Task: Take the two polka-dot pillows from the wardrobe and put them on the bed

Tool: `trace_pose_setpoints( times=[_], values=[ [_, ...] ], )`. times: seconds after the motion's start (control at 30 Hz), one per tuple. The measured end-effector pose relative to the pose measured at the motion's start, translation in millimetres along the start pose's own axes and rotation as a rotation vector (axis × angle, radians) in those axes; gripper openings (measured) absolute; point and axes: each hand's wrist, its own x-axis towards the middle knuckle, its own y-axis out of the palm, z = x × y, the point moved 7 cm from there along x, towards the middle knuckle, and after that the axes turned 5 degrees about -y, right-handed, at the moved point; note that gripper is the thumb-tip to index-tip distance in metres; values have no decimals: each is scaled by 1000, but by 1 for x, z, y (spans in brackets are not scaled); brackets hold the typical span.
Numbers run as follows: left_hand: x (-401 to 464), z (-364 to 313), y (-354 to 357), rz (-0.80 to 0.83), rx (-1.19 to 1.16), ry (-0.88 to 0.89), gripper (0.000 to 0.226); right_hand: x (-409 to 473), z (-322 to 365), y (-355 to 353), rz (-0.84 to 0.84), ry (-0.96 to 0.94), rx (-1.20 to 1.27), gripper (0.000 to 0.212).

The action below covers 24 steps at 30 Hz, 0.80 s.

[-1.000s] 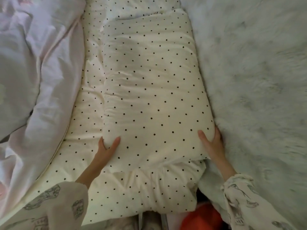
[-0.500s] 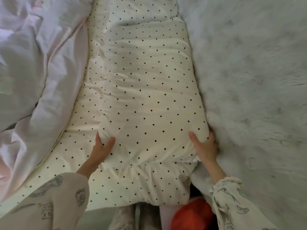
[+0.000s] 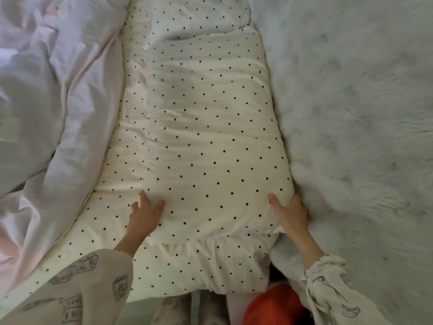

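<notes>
Bed: polka-dot sheet (image 3: 112, 207) between pink duvet (image 3: 46, 113) at 9 o'clock and pale shaggy blanket (image 3: 363, 113) at 3 o'clock.
Pillows: one polka-dot pillow (image 3: 210, 137) in view, flat on the sheet.
Left hand (image 3: 144, 218): fingers spread, pressing the pillow's 7 o'clock corner.
Right hand (image 3: 291, 213): fingers curled round the 5 o'clock corner.

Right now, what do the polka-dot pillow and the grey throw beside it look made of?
Polka-dot pillow: likely smooth woven cotton, matte cream with printed dark dots; it creases finely. Grey throw: apparently long-pile faux fur, with shaggy tufted strands. Fibre content cannot be confirmed.
</notes>
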Motion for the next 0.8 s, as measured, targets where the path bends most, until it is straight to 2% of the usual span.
trace_pose_setpoints(
  times=[0.07,0.17,0.23,0.4,0.53,0.67,0.8],
  values=[
    [-8,-17,-7,-93,114,80,61,-3,16,-3,0,-71,-131,76],
    [-21,-60,-7,-198,257,309,60,-5,50,-2,8,-266,-302,66],
    [-25,-88,3,-190,345,400,58,-5,75,8,31,-394,-445,67],
    [-22,-144,34,-133,598,568,65,4,113,44,114,-566,-638,67],
    [-5,-148,47,-51,632,553,70,25,117,54,144,-587,-728,64],
    [0,-142,52,-57,663,551,69,25,105,58,128,-596,-765,61],
    [3,-138,52,-52,666,546,68,1,97,55,143,-555,-691,57]
  ],
)
